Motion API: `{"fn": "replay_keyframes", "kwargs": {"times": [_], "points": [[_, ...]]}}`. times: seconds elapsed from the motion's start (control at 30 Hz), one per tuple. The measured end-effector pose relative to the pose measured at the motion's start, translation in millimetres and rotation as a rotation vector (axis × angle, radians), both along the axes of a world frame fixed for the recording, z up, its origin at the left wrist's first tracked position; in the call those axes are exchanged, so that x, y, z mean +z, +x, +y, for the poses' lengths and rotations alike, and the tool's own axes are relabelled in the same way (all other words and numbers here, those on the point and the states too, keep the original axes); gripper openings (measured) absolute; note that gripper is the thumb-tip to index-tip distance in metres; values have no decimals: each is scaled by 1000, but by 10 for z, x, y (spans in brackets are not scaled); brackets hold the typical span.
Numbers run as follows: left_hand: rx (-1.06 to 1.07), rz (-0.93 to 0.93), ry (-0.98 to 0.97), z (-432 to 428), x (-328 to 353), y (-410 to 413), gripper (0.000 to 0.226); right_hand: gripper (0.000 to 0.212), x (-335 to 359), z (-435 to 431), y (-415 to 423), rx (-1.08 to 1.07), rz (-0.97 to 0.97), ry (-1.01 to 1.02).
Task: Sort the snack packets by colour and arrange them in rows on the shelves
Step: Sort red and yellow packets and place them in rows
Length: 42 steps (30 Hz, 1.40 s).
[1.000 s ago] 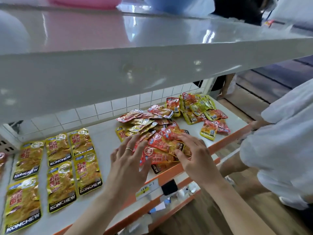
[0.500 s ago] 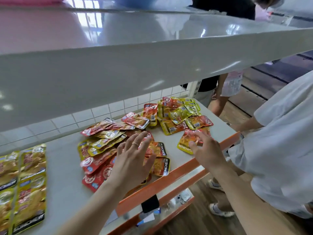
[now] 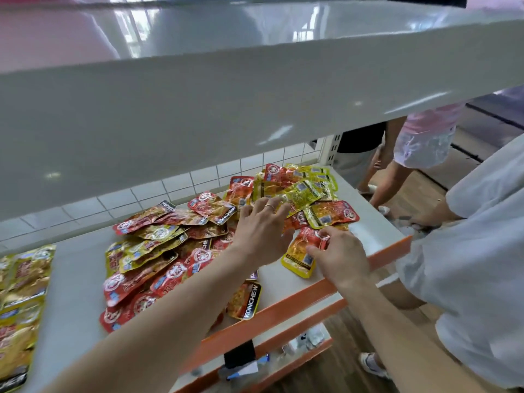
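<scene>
A: hands, status?
B: left hand lies flat with its fingers spread over the far-right part of the mixed pile. Fingertips touch a crinkled yellow packet. There is a ring on one finger.
A: right?
B: right hand is at the near-right end of the pile. Thumb and forefinger pinch the right edge of a red-and-yellow packet. That packet is on the lower shelf, just behind the orange front edge (can't tell if it's lifted off the surface).
A: the other stock?
B: the pile is red and yellow packets, overlapping and unsorted, from mid-shelf to the far right. One KONCHEW packet sits at the near edge, just right of the left forearm. Yellow rows lie at the left end of the shelf, well apart from the pile.
A: surroundings?
B: a white upper shelf overhead and a tiled wall behind the pile. A person in white stands just right of the shelf.
</scene>
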<state>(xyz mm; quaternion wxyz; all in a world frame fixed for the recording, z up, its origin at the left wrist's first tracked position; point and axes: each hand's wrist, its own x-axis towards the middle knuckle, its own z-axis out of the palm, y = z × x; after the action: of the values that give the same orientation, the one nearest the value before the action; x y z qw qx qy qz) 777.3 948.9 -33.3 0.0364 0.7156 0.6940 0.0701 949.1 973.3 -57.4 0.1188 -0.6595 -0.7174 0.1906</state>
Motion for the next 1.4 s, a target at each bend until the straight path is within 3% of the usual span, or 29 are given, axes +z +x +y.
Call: {"fn": "replay_keyframes", "kwargs": {"times": [0.27, 0.53, 0.63, 0.77, 0.93, 1.07, 1.13, 1.27, 1.4], "points": [[56, 54, -17, 615, -112, 114, 53, 49, 30, -11, -33, -1, 79, -43], [110, 109, 104, 785, -102, 179, 35, 66, 104, -1, -80, -107, 206, -151], [120, 40, 123, 747, -145, 199, 31, 47, 88, 12, -114, -154, 254, -194], [100, 67, 100, 747, -126, 243, 51, 16, 130, 24, -128, -112, 272, -254], [79, 93, 55, 757, -85, 229, 60, 9, 141, -3, -143, -107, 351, -284], [170, -12, -29, 735, -58, 166, 61, 28, 118, -58, -164, -98, 346, -261], [187, -92, -32, 699, -14, 113, 50, 24, 119, -60, -178, -105, 353, -249], [239, -367, 79, 566, 66, -16, 19, 23, 117, -84, -219, -94, 361, -243], [297, -649, 218, 296, 121, -194, 22, 25, 175, -149, -221, -89, 431, -227]]}}
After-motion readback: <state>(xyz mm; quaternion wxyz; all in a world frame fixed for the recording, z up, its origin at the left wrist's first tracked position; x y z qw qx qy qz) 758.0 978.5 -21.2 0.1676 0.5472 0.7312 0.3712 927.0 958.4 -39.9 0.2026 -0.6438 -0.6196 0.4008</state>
